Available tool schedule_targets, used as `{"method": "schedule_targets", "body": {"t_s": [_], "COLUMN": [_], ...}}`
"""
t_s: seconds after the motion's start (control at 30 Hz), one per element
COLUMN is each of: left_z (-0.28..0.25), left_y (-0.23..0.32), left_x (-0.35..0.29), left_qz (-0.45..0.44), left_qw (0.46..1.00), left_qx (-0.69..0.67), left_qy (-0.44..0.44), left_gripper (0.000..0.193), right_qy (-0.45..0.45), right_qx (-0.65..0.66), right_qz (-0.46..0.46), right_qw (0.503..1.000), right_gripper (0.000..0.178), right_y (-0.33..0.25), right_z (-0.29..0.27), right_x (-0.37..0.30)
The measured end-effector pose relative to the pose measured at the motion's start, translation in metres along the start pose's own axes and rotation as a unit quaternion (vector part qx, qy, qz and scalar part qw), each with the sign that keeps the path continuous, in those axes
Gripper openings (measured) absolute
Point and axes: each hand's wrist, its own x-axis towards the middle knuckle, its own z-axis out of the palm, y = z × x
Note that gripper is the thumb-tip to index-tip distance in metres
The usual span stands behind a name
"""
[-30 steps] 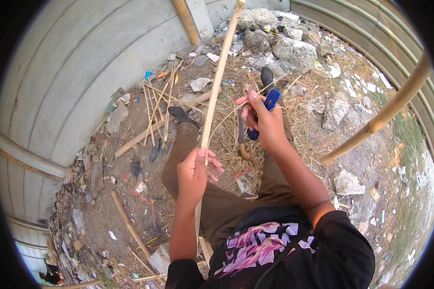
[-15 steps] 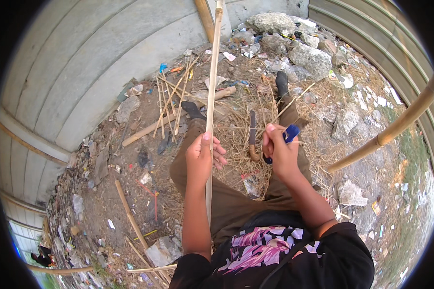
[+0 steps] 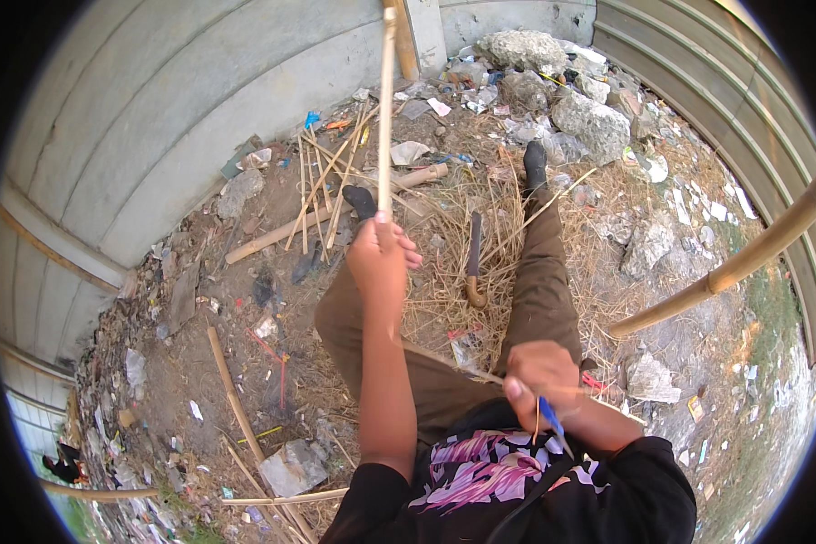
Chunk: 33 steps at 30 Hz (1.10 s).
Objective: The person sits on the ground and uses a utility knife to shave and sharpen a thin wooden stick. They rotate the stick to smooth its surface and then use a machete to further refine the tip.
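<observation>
My left hand (image 3: pixel 381 263) grips a long pale bamboo strip (image 3: pixel 386 118) with the thumb along it, other fingers loosely curled. The strip stands up and away from me toward the wall. My right hand (image 3: pixel 544 376), low at my lap and somewhat blurred, is closed around a blue-handled tool (image 3: pixel 549 415); its working end is hard to make out. A thin pale sliver (image 3: pixel 426 352) runs crosswise by that hand; whether the hand holds it I cannot tell. Between my outstretched legs lies a machete (image 3: pixel 474 258) with a curved wooden handle.
Several thin bamboo sticks (image 3: pixel 315 186) and a thicker bamboo pole (image 3: pixel 276 238) lie beyond my left foot. Rocks (image 3: pixel 591 120) are heaped by the far corner. A bamboo pole (image 3: pixel 721 276) slants in from the right. A grey panel wall (image 3: pixel 190 100) stands at left; litter and straw cover the ground.
My right hand has come down toward my lap with the blue-handled tool. My left hand has drawn slightly nearer with the bamboo strip, which has shifted left.
</observation>
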Motion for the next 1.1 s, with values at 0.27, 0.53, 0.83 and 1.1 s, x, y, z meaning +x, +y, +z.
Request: {"method": "schedule_targets", "body": {"t_s": [0.27, 0.53, 0.83, 1.1], "left_z": [-0.058, -0.058, -0.035, -0.025], "left_y": [0.019, -0.001, 0.015, 0.007], "left_x": [0.001, -0.031, -0.08, -0.109], "left_qz": [-0.098, -0.146, -0.09, -0.133], "left_qw": [0.991, 0.92, 0.965, 0.949], "left_qx": [-0.014, -0.238, -0.016, -0.021], "left_qy": [-0.09, -0.274, -0.244, -0.284], "left_gripper": [0.047, 0.021, 0.034, 0.032], "right_qy": [-0.019, -0.115, -0.037, 0.022], "right_qx": [-0.112, -0.337, -0.109, -0.053], "right_qz": [0.541, 0.485, 0.454, 0.403], "right_qw": [0.833, 0.799, 0.883, 0.913], "right_gripper": [0.039, 0.028, 0.032, 0.029], "right_y": [0.056, 0.135, 0.087, 0.065], "right_z": [-0.069, -0.116, -0.076, -0.058], "right_x": [-0.005, -0.029, 0.017, 0.02]}}
